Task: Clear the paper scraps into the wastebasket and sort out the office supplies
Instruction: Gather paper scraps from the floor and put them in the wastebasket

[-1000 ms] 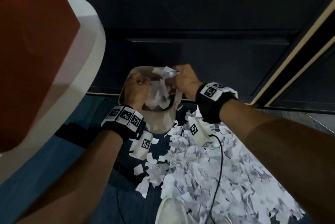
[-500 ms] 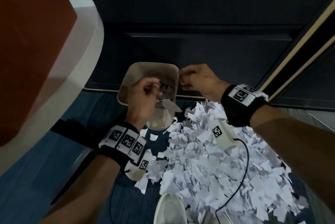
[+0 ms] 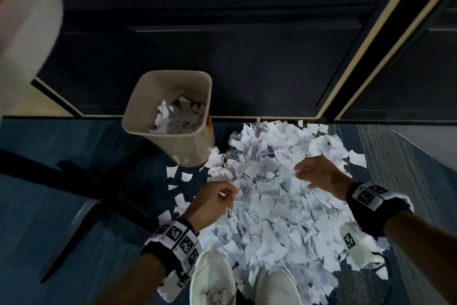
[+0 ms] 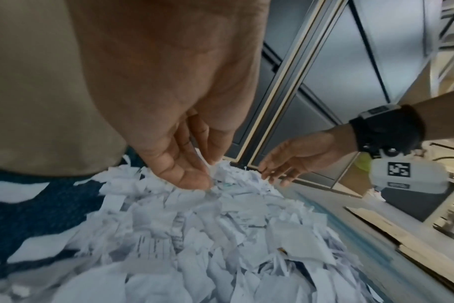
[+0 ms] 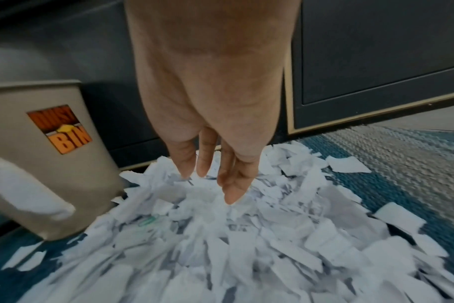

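A big heap of white paper scraps (image 3: 277, 201) covers the blue carpet in front of my feet. The beige wastebasket (image 3: 193, 146) stands at the heap's far left edge, partly filled with scraps (image 3: 178, 116); its side carries an orange "DUST BIN" label (image 5: 61, 129). My left hand (image 3: 217, 196) hovers over the heap's left side with straight fingers (image 4: 187, 174) reaching down to the paper. My right hand (image 3: 319, 171) is over the heap's right side, fingers (image 5: 231, 184) extended, tips just above the scraps. Neither hand holds anything. A green paper clip (image 3: 266, 180) lies among the scraps between the hands.
Dark cabinet panels (image 3: 247, 57) with a pale trim strip (image 3: 358, 40) run behind the bin and heap. My white shoes (image 3: 212, 280) stand at the heap's near edge. A white table edge (image 3: 27, 30) juts in at upper left; a black table leg (image 3: 61, 176) crosses the carpet left.
Both hands have come back from over the wastebasket down to the heap. The scraps they carried are in the bin, and the hands are empty.
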A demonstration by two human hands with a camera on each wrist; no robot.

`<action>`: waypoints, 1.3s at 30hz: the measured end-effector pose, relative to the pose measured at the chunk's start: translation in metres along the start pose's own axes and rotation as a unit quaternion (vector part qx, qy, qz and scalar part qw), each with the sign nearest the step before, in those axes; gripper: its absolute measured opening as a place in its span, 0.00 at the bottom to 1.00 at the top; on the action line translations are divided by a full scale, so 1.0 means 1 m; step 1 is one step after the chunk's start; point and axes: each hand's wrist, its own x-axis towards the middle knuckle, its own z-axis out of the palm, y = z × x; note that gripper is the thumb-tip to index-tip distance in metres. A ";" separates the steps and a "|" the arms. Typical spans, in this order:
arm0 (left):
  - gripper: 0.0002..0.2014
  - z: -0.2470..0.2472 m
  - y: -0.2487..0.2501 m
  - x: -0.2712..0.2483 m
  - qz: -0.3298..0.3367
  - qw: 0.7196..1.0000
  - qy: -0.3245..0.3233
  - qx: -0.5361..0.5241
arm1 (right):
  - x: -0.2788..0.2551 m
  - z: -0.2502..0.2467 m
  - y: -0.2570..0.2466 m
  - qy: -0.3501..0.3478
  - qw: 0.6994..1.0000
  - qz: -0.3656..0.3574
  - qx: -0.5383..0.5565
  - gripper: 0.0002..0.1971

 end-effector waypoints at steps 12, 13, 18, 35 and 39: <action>0.48 0.029 -0.061 0.080 -0.081 0.989 0.039 0.113 | 0.035 0.017 0.030 -0.014 0.989 0.046 -0.142 0.61; 0.50 0.034 -0.059 0.083 -0.080 0.990 0.023 0.110 | 0.037 0.024 0.030 -0.030 0.989 0.047 -0.135 0.62; 0.40 0.056 -0.032 0.078 -0.049 0.988 -0.017 0.149 | 0.035 0.061 0.025 -0.034 0.973 -0.002 -0.230 0.55; 0.11 0.023 0.020 0.053 0.006 0.991 0.097 0.091 | 0.014 0.012 0.008 0.067 0.995 -0.069 -0.039 0.14; 0.12 -0.002 0.049 0.033 0.052 0.984 0.138 0.096 | -0.002 -0.009 -0.018 0.087 0.991 -0.104 0.003 0.10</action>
